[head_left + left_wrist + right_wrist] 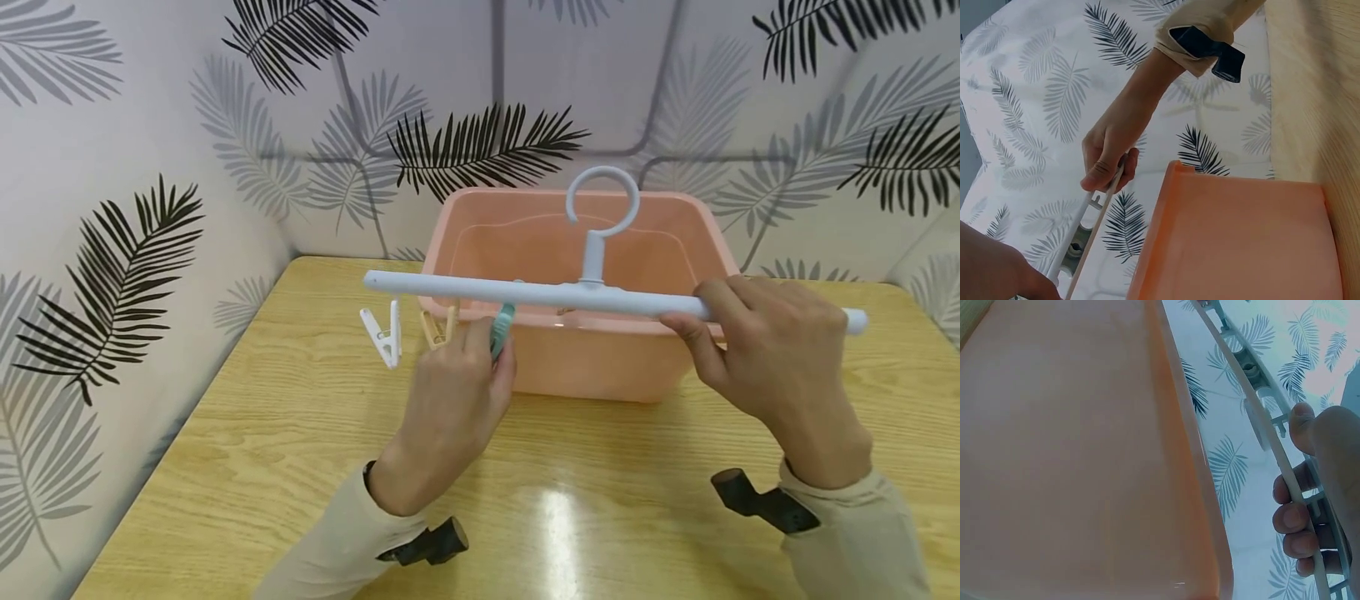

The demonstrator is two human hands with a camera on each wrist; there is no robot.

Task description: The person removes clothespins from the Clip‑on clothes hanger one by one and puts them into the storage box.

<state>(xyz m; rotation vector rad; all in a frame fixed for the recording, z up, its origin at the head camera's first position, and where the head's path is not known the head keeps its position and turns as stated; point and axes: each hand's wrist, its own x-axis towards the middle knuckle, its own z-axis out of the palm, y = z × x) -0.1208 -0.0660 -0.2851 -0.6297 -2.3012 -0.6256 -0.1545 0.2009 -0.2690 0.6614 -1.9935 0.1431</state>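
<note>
A pale blue-white hanger (510, 290) with a straight bar and round hook is held up in front of the pink basin (600, 367). My right hand (780, 358) grips its right part, thumb in front; in the right wrist view, the right hand's fingers (1297, 519) curl round the bar. My left hand (457, 392) pinches a teal clip (502, 325) close below the bar, left of the hook. A white clip (387, 337) and a yellow clip (439, 327) show just beneath the bar's left part. Slots and fittings line the bar's underside in the wrist views.
The basin stands on a wood-grain table (285, 400), towards its back edge. Behind and to the left is a wall covering (300, 167) with a dark and grey leaf print. Black camera mounts (427, 543) sit on both wrists, over beige sleeves.
</note>
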